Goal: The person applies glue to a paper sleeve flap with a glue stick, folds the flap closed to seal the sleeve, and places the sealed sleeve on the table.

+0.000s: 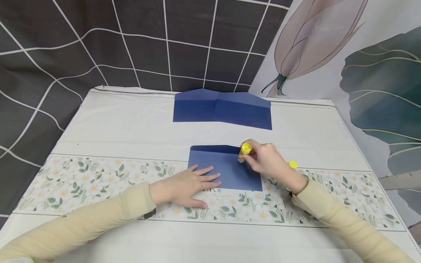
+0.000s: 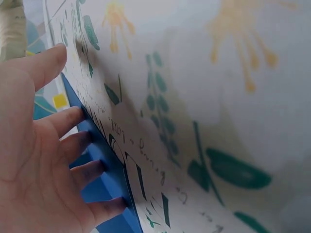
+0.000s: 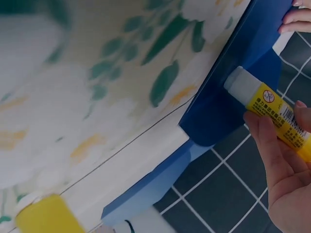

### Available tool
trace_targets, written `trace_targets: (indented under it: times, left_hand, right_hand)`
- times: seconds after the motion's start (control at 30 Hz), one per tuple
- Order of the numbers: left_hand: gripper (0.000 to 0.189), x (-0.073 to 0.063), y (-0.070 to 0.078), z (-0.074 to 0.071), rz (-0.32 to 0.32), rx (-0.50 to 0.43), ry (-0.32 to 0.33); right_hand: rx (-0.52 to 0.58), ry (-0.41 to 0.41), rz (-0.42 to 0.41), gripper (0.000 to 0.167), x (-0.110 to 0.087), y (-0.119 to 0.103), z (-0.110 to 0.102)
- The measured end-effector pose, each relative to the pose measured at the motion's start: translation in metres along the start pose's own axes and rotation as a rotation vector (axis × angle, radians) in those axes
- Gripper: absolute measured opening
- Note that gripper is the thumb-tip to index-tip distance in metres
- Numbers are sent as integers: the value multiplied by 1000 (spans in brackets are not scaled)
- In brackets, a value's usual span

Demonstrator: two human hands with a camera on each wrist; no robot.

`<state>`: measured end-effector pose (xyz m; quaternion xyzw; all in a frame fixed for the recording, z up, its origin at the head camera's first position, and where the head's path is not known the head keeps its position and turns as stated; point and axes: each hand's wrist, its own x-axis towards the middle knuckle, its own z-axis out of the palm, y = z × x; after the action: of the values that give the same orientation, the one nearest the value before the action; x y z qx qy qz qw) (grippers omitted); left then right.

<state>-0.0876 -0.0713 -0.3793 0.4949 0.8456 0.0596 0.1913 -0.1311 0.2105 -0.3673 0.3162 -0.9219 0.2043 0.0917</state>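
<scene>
A blue envelope (image 1: 227, 171) lies on the table with its darker flap along the far edge. My left hand (image 1: 189, 184) rests flat on its left part, fingers spread; the left wrist view shows those fingertips touching the blue paper. In my right hand (image 1: 268, 160) I grip a yellow glue stick (image 1: 245, 149), tilted, its pale end on or just over the paper near the flap's right side. The right wrist view shows the glue stick (image 3: 272, 109) uncapped, pinched between thumb and fingers. Whether the tip touches cannot be made out.
Two more blue envelopes (image 1: 194, 109), or one folded pair, lie at the table's far edge. A yellow cap (image 1: 293, 164) stands right of my right wrist. A flowered cloth (image 1: 108, 179) covers the table, and a dark gridded curtain (image 1: 184, 44) hangs behind.
</scene>
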Motion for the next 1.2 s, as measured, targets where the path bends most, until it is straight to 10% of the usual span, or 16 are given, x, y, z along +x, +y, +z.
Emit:
trace_targets:
  times: [1.2]
  left_hand:
    - [86, -3, -2, 9, -8, -17, -27]
  right_hand:
    - [168, -137, -191, 22, 78, -48, 46]
